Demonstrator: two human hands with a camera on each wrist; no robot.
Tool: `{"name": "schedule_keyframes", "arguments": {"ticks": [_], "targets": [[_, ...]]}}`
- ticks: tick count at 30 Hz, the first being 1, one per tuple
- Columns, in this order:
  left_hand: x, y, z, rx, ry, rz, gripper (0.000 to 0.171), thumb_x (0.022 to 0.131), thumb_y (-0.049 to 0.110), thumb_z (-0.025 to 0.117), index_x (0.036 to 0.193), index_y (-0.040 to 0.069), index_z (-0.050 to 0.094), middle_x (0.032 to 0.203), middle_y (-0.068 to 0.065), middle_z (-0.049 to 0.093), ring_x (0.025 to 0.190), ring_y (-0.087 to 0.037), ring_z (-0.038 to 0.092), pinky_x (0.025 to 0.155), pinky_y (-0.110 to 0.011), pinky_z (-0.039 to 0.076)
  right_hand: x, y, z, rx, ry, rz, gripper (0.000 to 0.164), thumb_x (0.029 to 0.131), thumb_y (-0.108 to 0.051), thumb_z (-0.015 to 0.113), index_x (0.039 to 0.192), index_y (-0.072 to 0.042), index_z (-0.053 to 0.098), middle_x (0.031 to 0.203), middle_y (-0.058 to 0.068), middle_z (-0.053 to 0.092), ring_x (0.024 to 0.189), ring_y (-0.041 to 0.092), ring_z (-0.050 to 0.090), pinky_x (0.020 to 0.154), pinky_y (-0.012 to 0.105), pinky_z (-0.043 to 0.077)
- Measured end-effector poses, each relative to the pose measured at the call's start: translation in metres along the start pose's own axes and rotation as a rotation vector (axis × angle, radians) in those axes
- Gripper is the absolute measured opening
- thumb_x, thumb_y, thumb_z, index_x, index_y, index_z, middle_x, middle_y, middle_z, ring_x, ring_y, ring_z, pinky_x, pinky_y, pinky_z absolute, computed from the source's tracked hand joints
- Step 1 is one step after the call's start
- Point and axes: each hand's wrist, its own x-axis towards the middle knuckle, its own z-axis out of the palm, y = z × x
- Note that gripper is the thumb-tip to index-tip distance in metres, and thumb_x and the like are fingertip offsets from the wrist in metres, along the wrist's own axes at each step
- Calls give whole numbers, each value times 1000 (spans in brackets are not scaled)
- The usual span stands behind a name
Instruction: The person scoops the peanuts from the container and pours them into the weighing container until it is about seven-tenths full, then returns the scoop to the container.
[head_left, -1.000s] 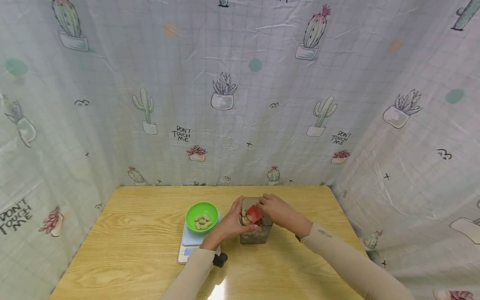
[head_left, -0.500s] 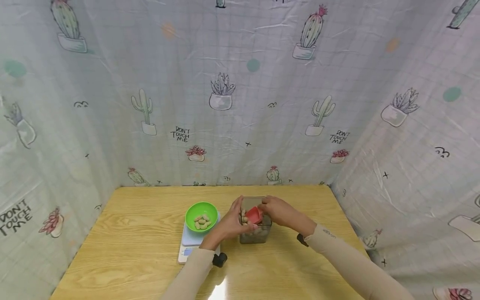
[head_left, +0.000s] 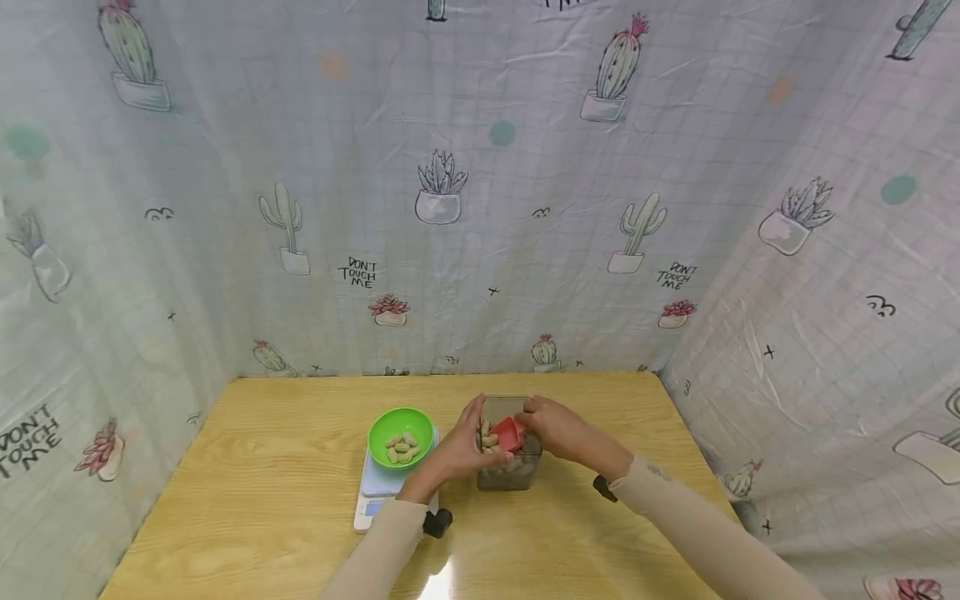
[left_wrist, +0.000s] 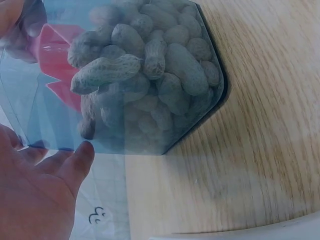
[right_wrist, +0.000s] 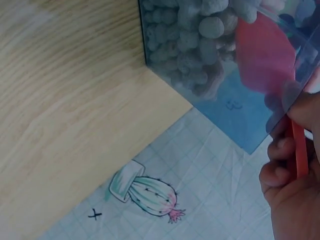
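Observation:
A clear, dark-tinted plastic container [head_left: 510,477] stands on the table, partly filled with unshelled peanuts [left_wrist: 150,70]. My left hand [head_left: 459,446] grips its left side near the rim, thumb at the front and fingers toward the back. In my right hand [head_left: 558,427] is the handle of a red scoop [head_left: 508,434], whose bowl sits inside the container against the peanuts. The right wrist view shows the fingers curled round that handle at the rim, with the scoop's bowl [right_wrist: 265,55] seen through the wall. Whether peanuts lie in the scoop is hard to tell.
Left of the container, a white kitchen scale [head_left: 371,510] carries a green bowl [head_left: 378,421] with several peanuts in it. My left forearm covers part of the scale. A cactus-print curtain [head_left: 480,250] hangs behind the wooden table [head_left: 285,467].
The scoop has tilted inside the container, its bowl now facing more upward. My right wrist has shifted slightly right and down. The left hand keeps its hold on the container.

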Motion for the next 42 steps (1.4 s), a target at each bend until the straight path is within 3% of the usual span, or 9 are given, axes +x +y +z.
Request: {"name": "schedule_keyframes", "arguments": {"ticks": [4, 8, 10, 18, 25, 30, 34, 38, 42], "targets": [[1, 3, 1, 1, 5, 18, 117, 76, 65, 73, 159, 28, 0, 167, -6, 6, 138, -36, 44, 103, -52, 46, 2, -3, 0, -83, 9, 66, 15, 88, -10, 72, 103, -11, 74, 88, 2, 67, 77, 17, 58, 71, 31, 53], [1, 6, 0, 7, -1, 30, 116, 78, 65, 72, 160, 27, -1, 167, -7, 5, 136, -35, 47, 100, -49, 48, 7, -6, 0, -198, 16, 36, 23, 87, -11, 74, 110, -10, 73, 94, 5, 68, 82, 19, 60, 77, 34, 54], [1, 6, -1, 7, 1, 32, 116, 78, 65, 72, 160, 26, -1, 167, -8, 5, 135, -35, 47, 100, -48, 49, 8, -4, 2, -203, 30, 8, 21, 87, -10, 74, 108, -10, 73, 92, 4, 68, 80, 18, 58, 76, 34, 53], [3, 0, -2, 10, 20, 13, 116, 77, 63, 74, 160, 28, 1, 167, -5, 6, 136, -34, 47, 102, -48, 47, 2, 1, 6, -21, 69, -28, 8, 87, -12, 74, 95, -13, 74, 82, -2, 62, 74, 12, 56, 67, 26, 51], [4, -1, -1, -7, 14, 15, 115, 78, 61, 74, 160, 27, 1, 167, -6, 6, 137, -35, 45, 101, -49, 48, 6, -3, 5, -148, 79, -35, 13, 88, -11, 72, 101, -12, 74, 88, 0, 65, 82, 15, 56, 73, 31, 50], [2, -1, 0, -1, 19, 14, 116, 76, 62, 74, 160, 26, 3, 167, -7, 8, 138, -35, 45, 102, -50, 47, 3, 2, 5, -113, 95, -69, 10, 86, -8, 75, 93, -15, 74, 83, -3, 64, 77, 12, 54, 70, 27, 50], [1, -2, 1, -5, 18, 13, 117, 75, 65, 74, 160, 26, 2, 167, -6, 7, 139, -35, 43, 103, -50, 46, 2, -1, 3, -186, 109, -38, 17, 83, -8, 78, 98, -13, 74, 88, -2, 65, 78, 14, 54, 70, 29, 49], [1, -4, 3, -5, 9, 15, 117, 76, 66, 73, 160, 26, 1, 167, -5, 6, 140, -34, 42, 105, -49, 45, 4, -6, 1, -302, 69, -7, 26, 83, -12, 78, 109, -11, 73, 98, 1, 67, 87, 16, 55, 77, 32, 51], [1, -4, 4, -11, 9, 24, 117, 76, 65, 73, 160, 25, 2, 167, -6, 7, 138, -35, 44, 104, -49, 46, 7, -6, -1, -323, 41, -5, 25, 85, -15, 77, 109, -12, 74, 99, 1, 66, 87, 16, 55, 77, 31, 50]]}}
